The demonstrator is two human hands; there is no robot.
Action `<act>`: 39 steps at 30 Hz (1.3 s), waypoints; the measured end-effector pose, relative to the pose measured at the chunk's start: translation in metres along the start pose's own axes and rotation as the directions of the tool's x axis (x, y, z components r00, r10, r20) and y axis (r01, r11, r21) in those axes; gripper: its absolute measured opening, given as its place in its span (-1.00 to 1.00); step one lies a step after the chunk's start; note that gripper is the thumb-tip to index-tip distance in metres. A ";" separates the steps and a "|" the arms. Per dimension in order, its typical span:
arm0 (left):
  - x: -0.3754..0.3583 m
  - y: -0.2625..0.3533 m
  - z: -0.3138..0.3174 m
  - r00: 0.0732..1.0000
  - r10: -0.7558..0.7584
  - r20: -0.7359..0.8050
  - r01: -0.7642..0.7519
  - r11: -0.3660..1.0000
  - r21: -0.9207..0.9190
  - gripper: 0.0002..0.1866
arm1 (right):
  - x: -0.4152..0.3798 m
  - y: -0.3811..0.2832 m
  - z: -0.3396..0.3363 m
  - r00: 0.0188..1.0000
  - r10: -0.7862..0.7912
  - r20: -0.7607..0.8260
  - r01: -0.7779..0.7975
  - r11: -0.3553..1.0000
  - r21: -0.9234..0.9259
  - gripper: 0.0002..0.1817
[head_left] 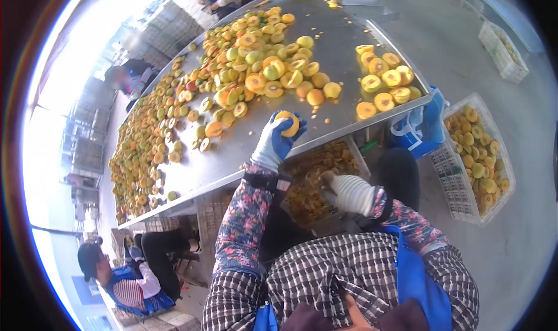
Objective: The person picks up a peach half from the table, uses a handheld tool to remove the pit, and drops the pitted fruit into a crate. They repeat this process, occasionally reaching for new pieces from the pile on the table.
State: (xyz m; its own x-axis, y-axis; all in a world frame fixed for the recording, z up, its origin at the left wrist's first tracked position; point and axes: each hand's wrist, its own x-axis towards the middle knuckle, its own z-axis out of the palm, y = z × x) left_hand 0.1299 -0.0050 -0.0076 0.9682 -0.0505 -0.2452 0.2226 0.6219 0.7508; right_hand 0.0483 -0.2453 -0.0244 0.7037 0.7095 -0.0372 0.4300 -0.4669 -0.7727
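My left hand, in a blue and white glove, grips a yellow peach half above the near edge of the metal table. Lower and to the right, my right hand wears a white knit glove. Its fingers look curled over the crate of peach scraps below the table edge, and what they hold cannot be made out. Beyond my left hand lies a big pile of halved peaches. A smaller group of peach halves rests at the table's right corner, cut faces mostly up.
A white crate of peaches stands on the floor at right, beside a blue bag. Another crate is farther back. A seated person is at lower left; other people sit along the table's far side.
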 end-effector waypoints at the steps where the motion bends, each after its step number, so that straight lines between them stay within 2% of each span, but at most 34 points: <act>1: -0.024 0.002 -0.004 0.999 0.035 0.036 -0.033 0.998 -0.059 -0.62 | 0.000 -0.006 -0.001 0.996 -0.050 -0.080 0.055 0.996 0.063 -0.61; 3: -0.067 0.001 0.003 0.997 0.049 -0.062 -0.048 0.999 0.026 -0.61 | 0.003 -0.022 -0.001 0.966 -0.124 -0.226 0.167 0.969 0.181 -0.64; 5: -0.088 -0.010 0.004 0.988 0.053 -0.146 -0.052 0.999 0.008 -0.50 | 0.009 -0.042 -0.004 0.969 -0.120 -0.216 0.168 0.961 0.219 -0.66; 7: -0.102 -0.025 0.001 0.968 0.235 -0.088 -0.218 0.961 0.172 -0.42 | 0.013 -0.053 -0.001 0.962 -0.173 -0.209 0.176 0.984 -0.004 -0.68; 8: -0.107 -0.029 0.000 0.967 0.238 -0.090 -0.222 0.961 0.163 -0.42 | 0.015 -0.059 0.000 0.959 -0.187 -0.213 0.179 0.982 -0.055 -0.69; 10: -0.116 -0.030 0.005 0.918 0.393 0.043 -0.361 0.790 0.496 -0.39 | 0.019 -0.057 0.012 0.948 -0.227 -0.225 0.213 0.973 -0.085 -0.69; 11: -0.120 -0.030 0.008 0.916 0.399 0.041 -0.366 0.791 0.490 -0.39 | 0.021 -0.057 0.016 0.934 -0.264 -0.243 0.245 0.964 -0.106 -0.69; 13: -0.127 -0.028 0.019 0.928 0.370 -0.049 -0.330 0.874 0.356 -0.38 | 0.022 -0.062 0.019 0.948 -0.239 -0.211 0.215 0.968 -0.133 -0.68; 16: -0.130 -0.029 0.024 0.908 0.400 -0.123 -0.334 0.869 0.366 -0.35 | 0.022 -0.061 0.028 0.941 -0.239 -0.238 0.190 0.959 -0.212 -0.65; 20: -0.130 -0.029 0.021 0.927 0.343 -0.152 -0.288 0.910 0.297 -0.30 | 0.022 -0.061 0.021 0.969 -0.226 -0.105 0.192 0.946 -0.263 -0.62; 22: -0.131 -0.026 0.022 0.958 0.240 -0.156 -0.189 0.940 0.285 -0.27 | 0.019 -0.060 0.019 0.973 -0.224 -0.048 0.203 0.939 -0.276 -0.61; 24: -0.131 -0.025 0.021 0.957 0.244 -0.160 -0.187 0.934 0.305 -0.27 | 0.020 -0.054 0.025 0.969 -0.243 -0.053 0.242 0.970 -0.014 -0.62; 25: -0.131 -0.024 0.021 0.956 0.245 -0.164 -0.181 0.928 0.326 -0.27 | 0.023 -0.052 0.030 0.969 -0.242 -0.054 0.242 0.970 -0.012 -0.62; 27: -0.131 -0.023 0.024 0.950 0.266 -0.162 -0.199 0.919 0.341 -0.27 | 0.028 -0.049 0.042 0.867 -0.401 -0.294 0.466 0.862 0.199 -0.61; 28: -0.131 -0.023 0.025 0.944 0.290 -0.158 -0.220 0.909 0.355 -0.27 | 0.026 -0.057 0.033 0.868 -0.398 -0.295 0.465 0.862 0.203 -0.61; 29: -0.129 -0.024 0.023 0.945 0.286 -0.161 -0.214 0.909 0.359 -0.27 | 0.021 -0.066 0.021 0.986 -0.158 -0.062 0.166 0.826 0.539 -0.60; 30: -0.126 -0.026 0.020 0.944 0.305 -0.128 -0.246 0.906 0.344 -0.27 | 0.018 -0.074 0.010 0.969 0.018 0.245 -0.198 0.648 0.736 -0.59; 31: -0.125 -0.026 0.020 0.942 0.322 -0.092 -0.277 0.903 0.328 -0.28 | 0.017 -0.077 0.003 0.970 0.019 0.243 -0.198 0.643 0.740 -0.59; 33: -0.127 -0.026 0.029 0.939 0.316 -0.135 -0.265 0.915 0.304 -0.29 | 0.013 -0.078 -0.005 0.872 0.032 0.488 -0.461 0.388 0.798 -0.59; 34: -0.127 -0.026 0.033 0.931 0.317 -0.181 -0.262 0.925 0.275 -0.30 | 0.012 -0.078 -0.001 0.865 0.031 0.500 -0.488 0.277 0.827 -0.59; 35: -0.126 -0.028 0.034 0.934 0.310 -0.177 -0.256 0.927 0.275 -0.30 | 0.012 -0.075 0.000 0.867 0.036 0.497 -0.487 0.272 0.830 -0.59; 37: -0.124 -0.029 0.036 0.932 0.259 -0.253 -0.217 0.959 0.185 -0.33 | 0.013 -0.069 0.001 0.821 -0.060 0.567 -0.568 0.013 0.823 -0.57; 39: -0.123 -0.031 0.038 0.928 0.260 -0.266 -0.215 0.959 0.186 -0.34 | 0.015 -0.066 0.000 0.798 -0.057 0.601 -0.603 -0.043 0.797 -0.56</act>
State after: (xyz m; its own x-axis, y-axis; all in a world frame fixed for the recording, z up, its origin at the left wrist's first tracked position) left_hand 0.0084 -0.0475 0.0230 0.9261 0.3227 -0.1954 0.0263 0.4615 0.8868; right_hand 0.0307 -0.2037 0.0261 0.1971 0.9093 -0.3664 -0.8932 0.0126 -0.4494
